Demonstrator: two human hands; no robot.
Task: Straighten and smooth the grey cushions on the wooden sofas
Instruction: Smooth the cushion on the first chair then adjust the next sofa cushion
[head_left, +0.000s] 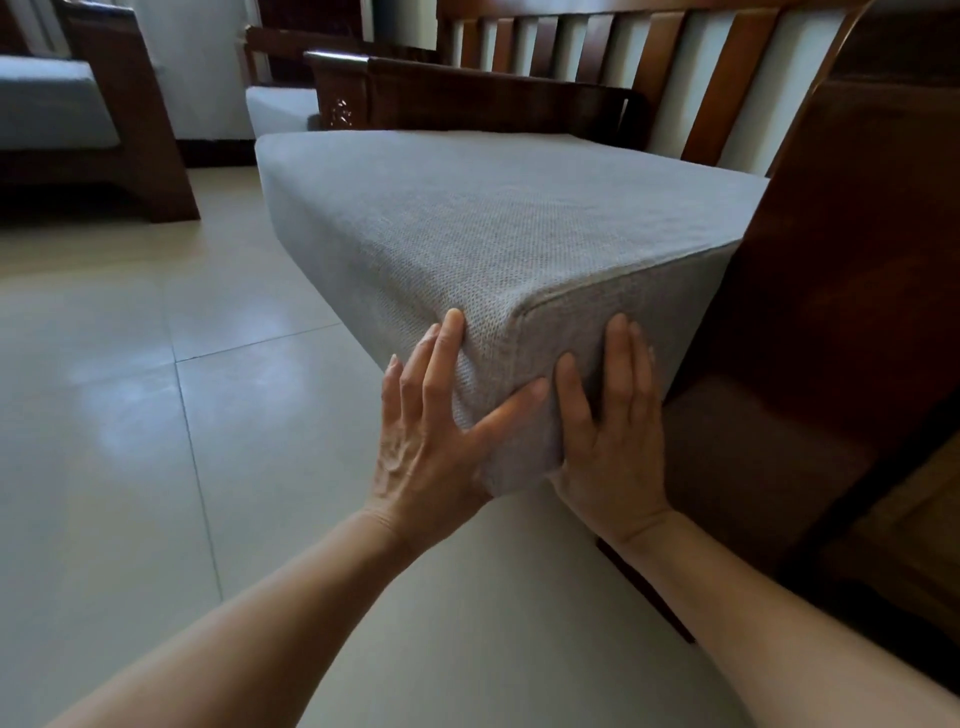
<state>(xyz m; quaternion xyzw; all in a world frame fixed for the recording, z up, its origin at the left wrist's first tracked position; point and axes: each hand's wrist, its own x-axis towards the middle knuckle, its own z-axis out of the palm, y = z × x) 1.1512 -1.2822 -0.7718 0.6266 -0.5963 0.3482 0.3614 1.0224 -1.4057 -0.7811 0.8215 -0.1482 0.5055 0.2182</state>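
Note:
A thick grey woven seat cushion (467, 223) lies on a dark wooden sofa (841, 270), its near corner jutting out toward me past the armrest. My left hand (436, 431) lies flat against the front face of that corner, fingers spread and thumb across the corner edge. My right hand (613, 431) presses flat on the side face of the same corner, next to the wooden armrest panel. Both palms rest on the fabric; neither hand wraps around it.
A slatted wooden backrest (613, 47) stands behind the cushion. Another wooden sofa with a grey cushion (47, 104) stands at far left, and a further grey cushion (280, 106) shows at the back. Pale glossy floor tiles (130, 389) spread to the left.

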